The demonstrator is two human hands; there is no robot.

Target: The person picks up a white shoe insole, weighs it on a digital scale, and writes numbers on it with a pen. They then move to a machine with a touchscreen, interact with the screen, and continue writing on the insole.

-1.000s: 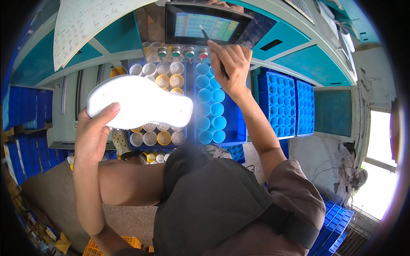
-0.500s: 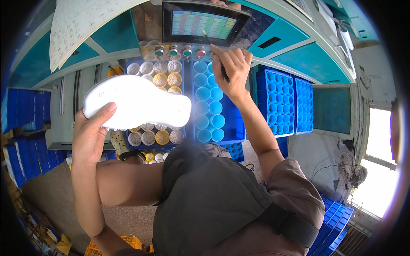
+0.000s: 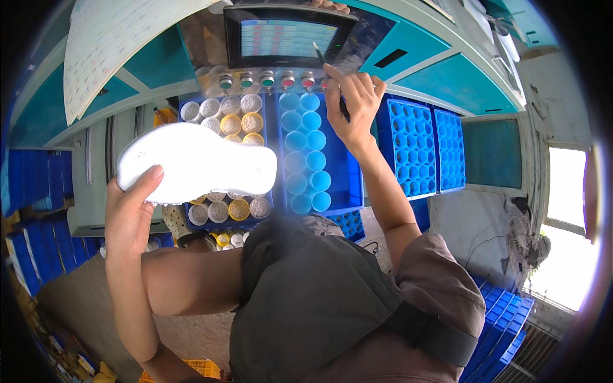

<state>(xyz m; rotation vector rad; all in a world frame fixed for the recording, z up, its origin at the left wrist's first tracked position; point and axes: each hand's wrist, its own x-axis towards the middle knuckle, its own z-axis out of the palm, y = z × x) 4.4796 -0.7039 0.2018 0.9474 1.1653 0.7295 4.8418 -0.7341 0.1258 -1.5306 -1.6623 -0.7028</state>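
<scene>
"Teal cabinet panels (image 3: pixel 450 83) surround your station in the head view. State the white sole-shaped piece's (image 3: pixel 198 161) position relative to your hands."

"Held in your left hand (image 3: pixel 133 210), gripped at the broad end, thumb on the upper face. It is well apart from your right hand (image 3: pixel 353 108), whose fingers close around a dark stylus (image 3: pixel 320 56). The stylus tip is over the screen (image 3: pixel 287 38); contact cannot be determined."

"Orientation?"

"Long axis runs crosswise before you, broad end left, narrow end right."

"Containers?"

"Beyond and below the piece, white cups (image 3: pixel 198 223) and yellow cups (image 3: pixel 239 219) hold pale pellets (image 3: pixel 251 121). To their right, two columns of blue cups (image 3: pixel 300 204) stand in a blue tray (image 3: pixel 345 172), bare interiors showing."
</scene>
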